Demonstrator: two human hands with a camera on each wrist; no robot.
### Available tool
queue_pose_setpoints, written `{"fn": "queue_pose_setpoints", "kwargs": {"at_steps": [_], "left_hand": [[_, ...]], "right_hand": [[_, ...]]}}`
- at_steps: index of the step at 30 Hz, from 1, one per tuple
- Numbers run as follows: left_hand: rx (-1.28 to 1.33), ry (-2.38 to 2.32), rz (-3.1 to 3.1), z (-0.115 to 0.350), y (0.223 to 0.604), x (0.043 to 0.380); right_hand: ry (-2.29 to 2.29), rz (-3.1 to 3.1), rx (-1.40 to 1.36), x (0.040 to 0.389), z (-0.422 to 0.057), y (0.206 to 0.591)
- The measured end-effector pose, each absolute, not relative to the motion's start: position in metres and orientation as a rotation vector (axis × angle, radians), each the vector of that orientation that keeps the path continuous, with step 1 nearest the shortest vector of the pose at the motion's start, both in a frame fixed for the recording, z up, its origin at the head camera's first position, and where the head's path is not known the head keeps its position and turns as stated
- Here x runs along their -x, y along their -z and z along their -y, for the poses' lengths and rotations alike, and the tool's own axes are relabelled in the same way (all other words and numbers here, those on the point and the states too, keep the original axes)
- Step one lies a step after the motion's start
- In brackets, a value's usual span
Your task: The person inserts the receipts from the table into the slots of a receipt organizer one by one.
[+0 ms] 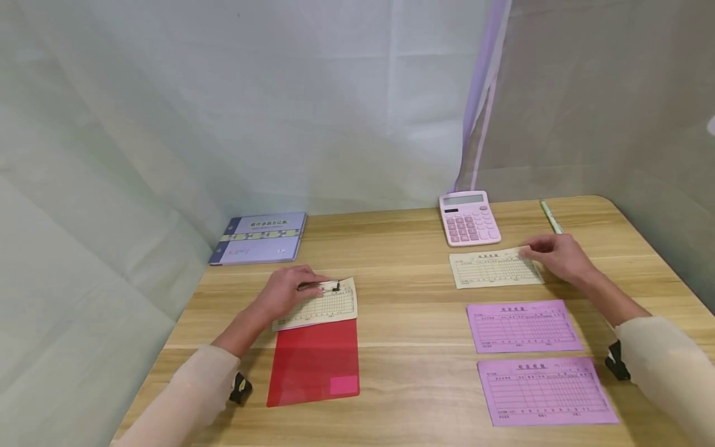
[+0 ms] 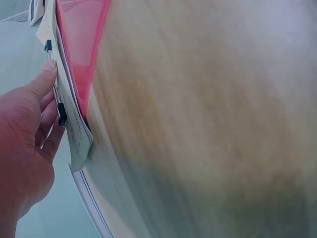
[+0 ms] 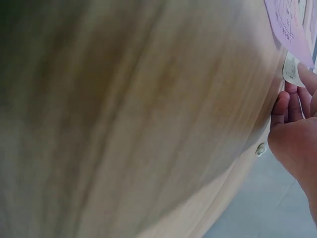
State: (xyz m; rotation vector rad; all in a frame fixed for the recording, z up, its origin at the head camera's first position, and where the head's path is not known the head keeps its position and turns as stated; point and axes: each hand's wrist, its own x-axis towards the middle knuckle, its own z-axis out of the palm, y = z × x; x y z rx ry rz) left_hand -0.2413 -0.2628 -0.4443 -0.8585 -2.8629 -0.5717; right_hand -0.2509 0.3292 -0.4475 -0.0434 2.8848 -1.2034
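Loose cream slip: just in front of the calculator (image 1: pixel 470 218), on the person's side; the slip (image 1: pixel 491 268) is probably feather-light, limp and easily creased, best pinched at a short end.
Right hand: right of and nearer than the calculator, this hand (image 1: pixel 558 257) pinches the slip's far right corner.
Red clipboard: left of and nearer than the calculator, bearing cream paper; the board (image 1: pixel 313 363) looks stiff, smooth, perhaps slippery, best steadied at its top edge.
Left hand: left of the calculator, this hand (image 1: pixel 285 290) grips the metal clip (image 1: pixel 335 286), likely springy.
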Motion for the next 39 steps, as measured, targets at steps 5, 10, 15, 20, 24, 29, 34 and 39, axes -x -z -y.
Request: {"fn": "queue_pose_setpoints", "kwargs": {"at_steps": [5,10,15,20,24,29,34,39], "left_hand": [[0.854,0.608,2.863,0.264,0.446,0.242],[0.836,0.628,2.869,0.265,0.448,0.241],[0.827,0.640,2.891,0.266,0.448,0.240],[0.791,0.658,2.937,0.267,0.447,0.241],[0.782,0.647,2.939,0.266,0.448,0.243],[0.793,0.652,2.924,0.266,0.447,0.244],[0.792,0.650,2.930,0.266,0.446,0.244],[0.787,0.625,2.939,0.266,0.445,0.242]], "right_hand": [[1.178,-2.901,0.042,0.251,-0.329,0.446],[1.173,-2.914,0.064,0.250,-0.329,0.445],[1.181,-2.907,0.069,0.249,-0.329,0.443],[1.200,-2.910,0.068,0.250,-0.330,0.444],[1.208,-2.902,0.057,0.250,-0.331,0.444],[1.208,-2.898,0.050,0.250,-0.332,0.443],[1.175,-2.926,0.083,0.253,-0.330,0.438],[1.149,-2.924,0.144,0.258,-0.322,0.426]]}}
